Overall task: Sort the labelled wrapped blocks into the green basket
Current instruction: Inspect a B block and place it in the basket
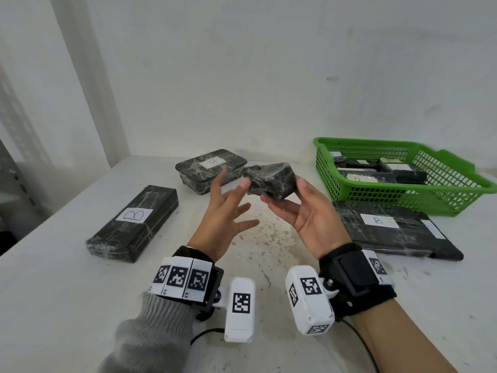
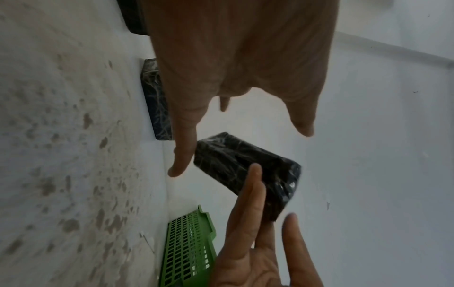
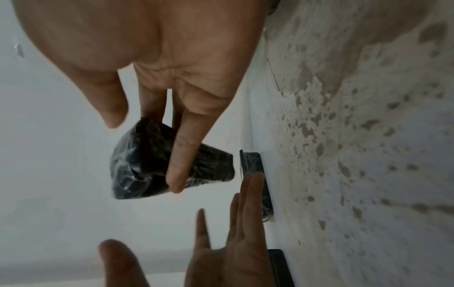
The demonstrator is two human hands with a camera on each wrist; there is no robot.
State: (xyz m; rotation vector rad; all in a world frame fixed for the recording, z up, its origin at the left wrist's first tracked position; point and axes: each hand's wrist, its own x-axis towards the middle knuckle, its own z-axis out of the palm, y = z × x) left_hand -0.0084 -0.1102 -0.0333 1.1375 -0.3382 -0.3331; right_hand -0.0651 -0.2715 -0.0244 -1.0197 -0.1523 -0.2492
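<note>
A person's right hand (image 1: 309, 216) is raised above a white table (image 1: 67, 292), palm up, its fingers and thumb cupped around a small black block (image 1: 271, 183) wrapped in crinkled, glossy plastic film. The left hand (image 1: 223, 214) hovers just beside the block with fingers spread wide, holding nothing. To the right sits a green basket (image 1: 443, 195) of plastic mesh, with several wrapped blocks inside. Three flat, dark wrapped slabs bearing white paper labels lie on the table: a long slab (image 1: 134, 224), a rounded slab (image 1: 212, 168) and a broad slab (image 1: 390, 227).
</note>
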